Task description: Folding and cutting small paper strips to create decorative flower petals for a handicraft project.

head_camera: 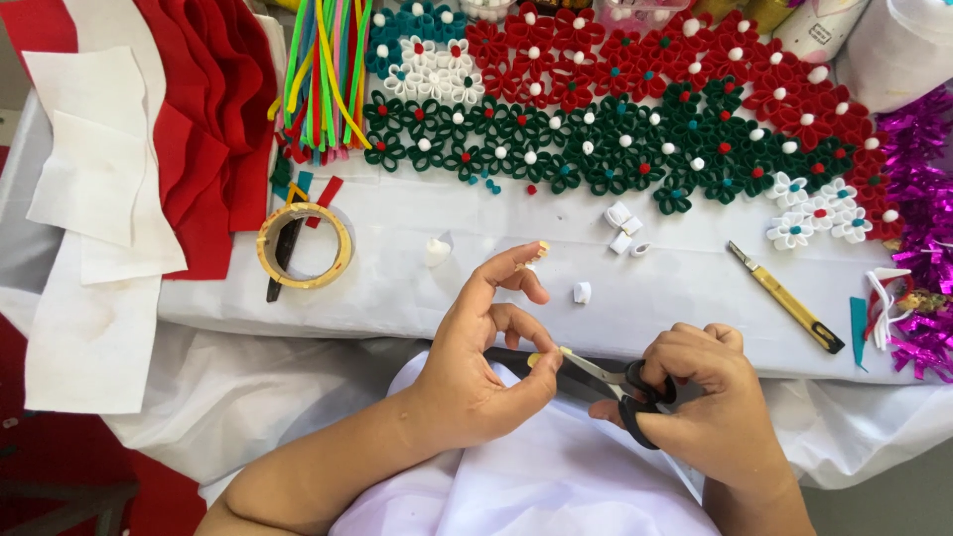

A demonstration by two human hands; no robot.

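Head view shows the right hand (710, 397) gripping black scissors (620, 385), blade tips at a small yellowish piece (536, 359) pinched in the left hand (486, 347) above the lap; many felt flowers (615, 119) lie finished on the table (476, 288); a few white loops (622, 230) wait loose, so work seems far along, not done.

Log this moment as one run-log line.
right hand: holds black scissors, blades open | left hand: pinches small yellowish piece at blade tips | nearby: white felt loops, yellow utility knife, tape roll
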